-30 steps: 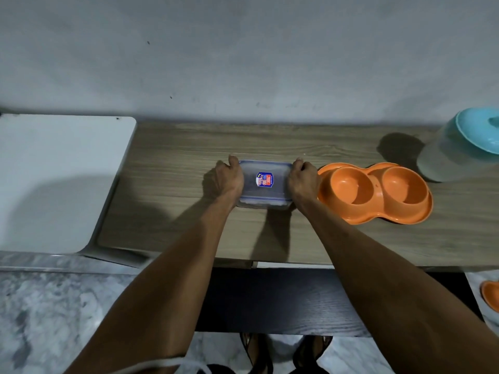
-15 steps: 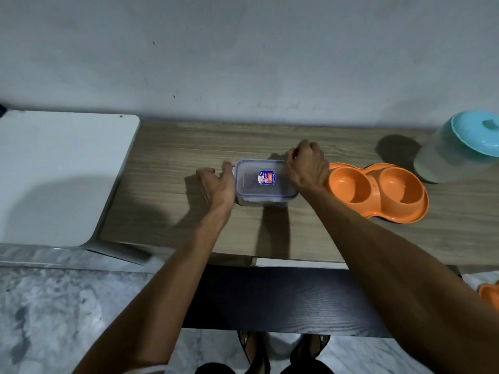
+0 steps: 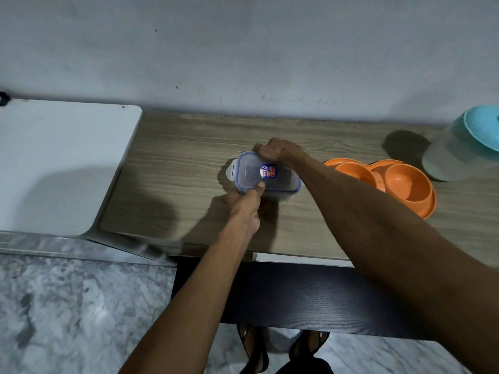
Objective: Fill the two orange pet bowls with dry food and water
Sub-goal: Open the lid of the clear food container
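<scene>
As the head camera looked down on a wooden table: a person stood at its near edge, both bare arms stretched out to a clear food container.
Food container: it sat on the table near the middle, left of the pet bowl and apart from it. Its lid was on, with a blue seal round the rim and a sticker on top. Dark contents showed faintly through the plastic. The latch flap at its left end stuck outward.
Left hand: it met the container's near long side, thumb pressed flat on the near edge of the lid and fingers curled below it, pinching the box.
Right hand: it lay over the far edge, fingers curled down round the lid's rim in a firm hold.
Orange double pet bowl: it rested on the table to the right, both wells showing bare orange plastic. The right forearm crossed in front of the left well.
Translucent jug: it stood behind the bowl at the frame's right edge, topped by a turquoise lid and partly cut off. Its contents could not be made out.
White panel: with rounded corners, it adjoined the table's left end.
Floor: grey marbled stone. Sandalled feet showed below a dark lower shelf.
</scene>
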